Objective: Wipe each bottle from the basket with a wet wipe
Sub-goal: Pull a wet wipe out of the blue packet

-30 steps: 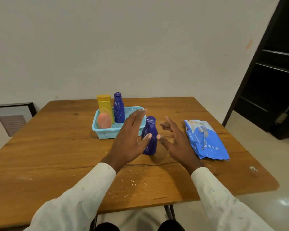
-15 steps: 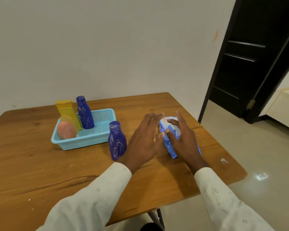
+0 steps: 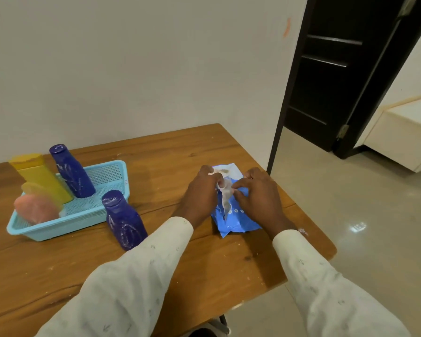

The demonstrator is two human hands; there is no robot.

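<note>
Both hands on the wet wipe pack (image 3: pixel 236 215). My left hand (image 3: pixel 199 198) has its fingers curled, pinching the peeled flap/wipe (image 3: pixel 225 190) at the pack opening. My right hand (image 3: pixel 258 195) has its fingers bent down on the pack's right side, holding it flat; I can't tell if the tips pinch anything.

Risks:
- Pulling left without enough hold-down on the right: the whole pack lifts or slides off the table edge (image 3: pixel 309 215), which runs just right of my right hand.
- Several wipes come out chained, or the wipe tears.
- My left forearm sits close to the blue bottle (image 3: pixel 124 220) standing outside the basket, left of my left hand. An elbow swing would tip it.

The basket (image 3: pixel 68 222), further left, holds another blue bottle (image 3: pixel 72 171), a yellow bottle (image 3: pixel 41 176) and a pink item (image 3: pixel 34 210). I judge none wiped yet.
</note>
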